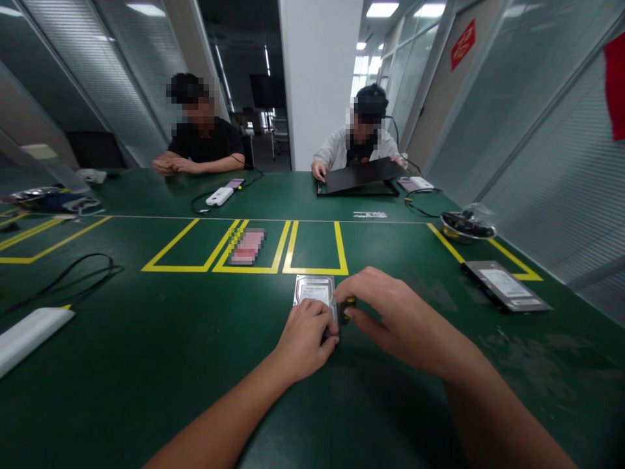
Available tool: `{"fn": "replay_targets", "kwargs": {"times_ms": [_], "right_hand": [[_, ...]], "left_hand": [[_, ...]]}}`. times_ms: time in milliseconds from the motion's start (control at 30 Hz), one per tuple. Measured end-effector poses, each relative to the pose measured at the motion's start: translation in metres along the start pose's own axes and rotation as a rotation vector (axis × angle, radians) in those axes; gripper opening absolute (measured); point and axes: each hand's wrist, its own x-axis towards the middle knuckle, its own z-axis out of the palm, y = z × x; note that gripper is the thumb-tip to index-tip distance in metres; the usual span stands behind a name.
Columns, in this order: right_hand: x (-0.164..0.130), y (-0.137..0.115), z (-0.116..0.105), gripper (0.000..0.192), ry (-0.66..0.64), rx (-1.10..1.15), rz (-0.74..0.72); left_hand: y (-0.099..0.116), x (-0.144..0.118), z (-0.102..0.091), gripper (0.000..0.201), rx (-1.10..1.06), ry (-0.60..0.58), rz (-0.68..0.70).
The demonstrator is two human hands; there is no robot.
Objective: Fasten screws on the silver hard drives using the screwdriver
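A silver hard drive (pixel 315 286) with a white label lies on the green table in front of me. My left hand (pixel 307 332) rests over its near part, fingers curled around the right edge and holding it. Beside that edge, my right hand (pixel 378 306) pinches a short black-and-yellow screwdriver handle (pixel 347 311) between thumb and fingers. The screwdriver's tip is hidden, so I cannot tell whether it touches the drive.
A larger drive (pixel 505 285) lies at right, near a metal bowl (pixel 467 228) of dark parts. Yellow tape (pixel 315 271) marks boxes ahead; a pink pixelated item (pixel 248 246) lies in one. Two people sit opposite, one holding a black panel (pixel 364 176). A white device (pixel 34 335) is at left.
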Motion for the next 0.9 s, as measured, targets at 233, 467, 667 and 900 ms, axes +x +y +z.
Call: {"fn": "replay_targets", "kwargs": {"times_ms": [233,467,667,900], "right_hand": [[-0.001,0.004,0.003,0.028,-0.020,-0.019,0.062],[-0.004,0.001,-0.002,0.023,-0.061,-0.016,0.081],[-0.018,0.007,-0.029,0.015,0.159,-0.210,0.158],[-0.023,0.046,-0.006,0.007,0.202,-0.668,0.475]], "left_hand": [[0.000,-0.001,0.000,0.009,0.004,-0.003,0.007],[-0.002,-0.001,-0.001,0.015,0.026,-0.006,0.006],[-0.003,-0.004,-0.002,0.017,0.029,-0.014,-0.001],[-0.004,-0.006,-0.001,0.016,0.068,-0.006,0.039]]}}
